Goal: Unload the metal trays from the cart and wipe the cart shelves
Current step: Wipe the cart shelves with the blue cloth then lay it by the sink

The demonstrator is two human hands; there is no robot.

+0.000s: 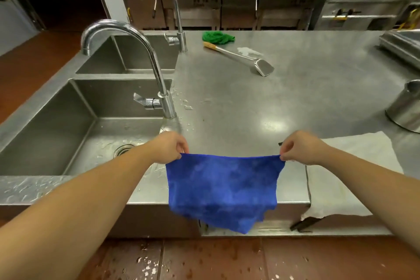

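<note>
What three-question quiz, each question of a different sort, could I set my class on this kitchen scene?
1. Multiple choice: the left hand and right hand pinch the top corners of a cloth of which colour? A red, B blue, C yellow.
2. True or false: the long-handled spatula lies inside the near sink.
3. Fill in: the crumpled cloth by the spatula's handle end is ___.

Key
1. B: the blue cloth hangs spread between the hands.
2. False: it lies on the counter, outside the near sink.
3. Green.
</note>
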